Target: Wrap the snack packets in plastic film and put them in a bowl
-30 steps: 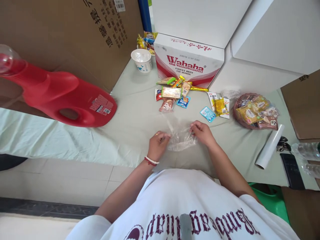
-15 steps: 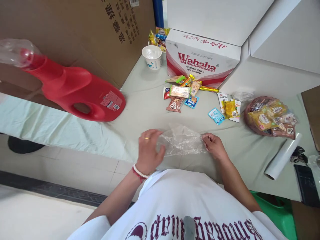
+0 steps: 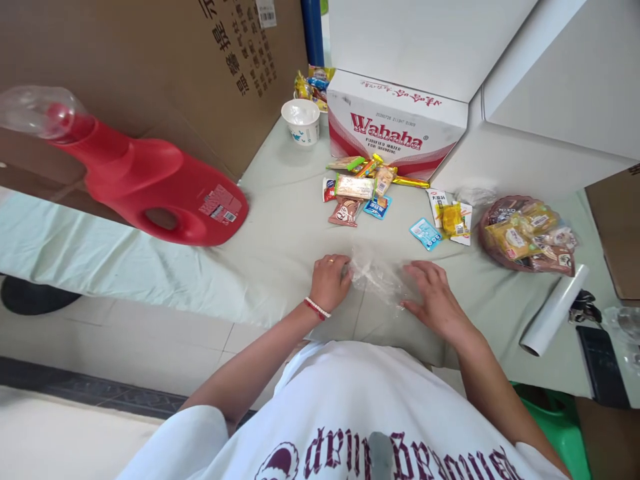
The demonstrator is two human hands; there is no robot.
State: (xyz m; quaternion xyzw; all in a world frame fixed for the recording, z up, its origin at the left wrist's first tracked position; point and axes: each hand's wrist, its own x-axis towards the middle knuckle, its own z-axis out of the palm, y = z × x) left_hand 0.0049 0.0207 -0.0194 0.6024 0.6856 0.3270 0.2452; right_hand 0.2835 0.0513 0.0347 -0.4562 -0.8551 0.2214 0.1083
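Observation:
A thin clear plastic bag [image 3: 376, 277] lies crumpled between my hands near the front of the cloth-covered table. My left hand [image 3: 331, 281], with a ring and a bracelet, has its curled fingers closed on the bag's left edge. On the other side my right hand [image 3: 436, 299] is open, thumb and fingers apart, close to the bag's right edge. Beyond the bag is a small pile of wrapped snacks [image 3: 354, 187]. Right of that pile lie a light blue packet [image 3: 425, 233] and a yellow-wrapped snack [image 3: 451, 219] on white packets.
A bowl of snacks [image 3: 530, 233], a white film roll [image 3: 553, 310] and a black phone [image 3: 601, 367] are at the right. Behind stand a Wahaha carton [image 3: 395, 127] and a paper cup [image 3: 301, 122]. A big red bottle [image 3: 165, 187] lies at the left by a cardboard box [image 3: 150, 73].
My left hand has moved right and closed on the bag's edge. My right hand has let go and spread its fingers. The bag is now more bunched up.

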